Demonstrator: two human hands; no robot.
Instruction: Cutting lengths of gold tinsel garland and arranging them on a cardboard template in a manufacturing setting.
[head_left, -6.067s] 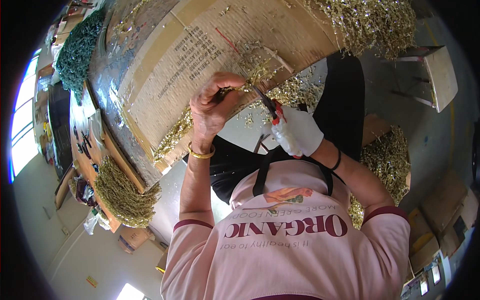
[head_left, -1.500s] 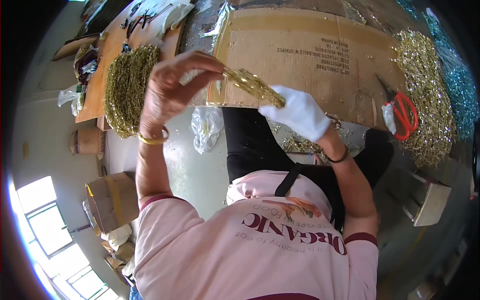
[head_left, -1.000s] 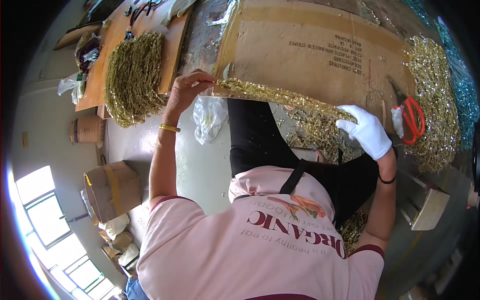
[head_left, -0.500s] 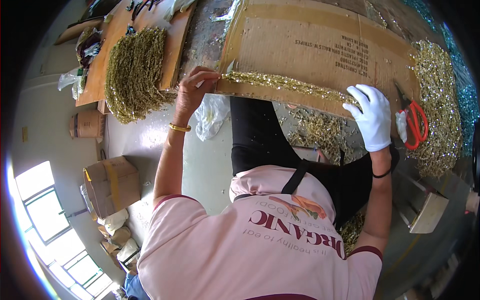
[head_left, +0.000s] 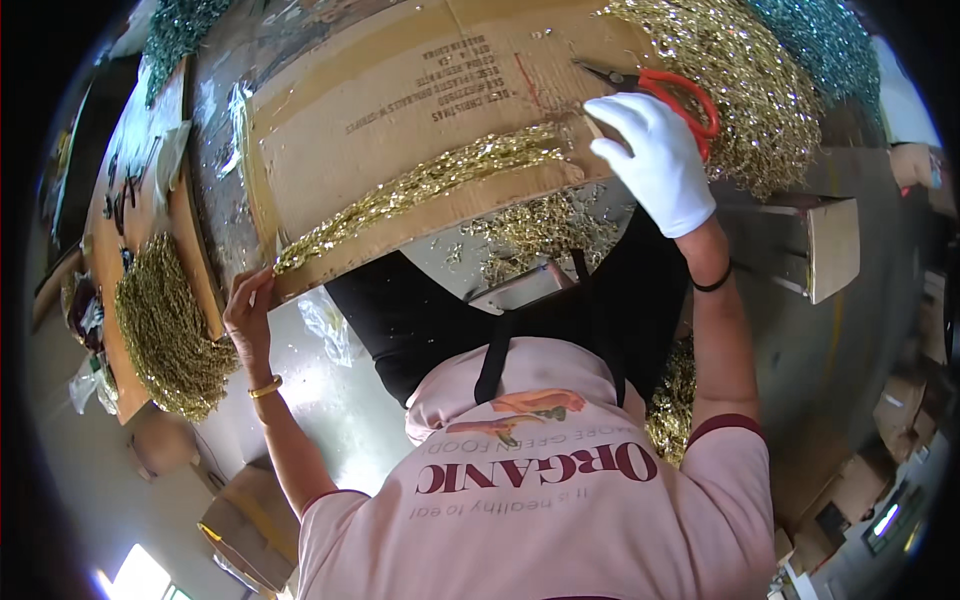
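Pinched between the thumb and fingers of our bare left hand (head_left: 250, 318) is one end of a gold tinsel garland (head_left: 425, 187), held at the lower left corner of the flattened cardboard sheet (head_left: 400, 110). Our right hand (head_left: 655, 160), in a white glove, presses down with its fingers drawn together on the garland's other end, near the sheet's right edge; we cannot tell whether it actually nips the strand or only pins it flat. Between our two hands the garland runs taut and straight, lying along the near edge of the cardboard.

Just beyond our gloved fingers lie scissors with red handles (head_left: 665, 85), resting partly on the cardboard and partly on a big heap of gold tinsel (head_left: 745, 90). Past that heap, at the far right, sits a pile of green tinsel (head_left: 825, 40). A second gold tinsel pile (head_left: 170, 325) lies on the wooden bench to our left, near our left hand. Loose gold scraps (head_left: 530, 225) are scattered under the cardboard's near edge, above our black apron (head_left: 450, 310). A gold bangle (head_left: 265, 386) circles our left wrist.
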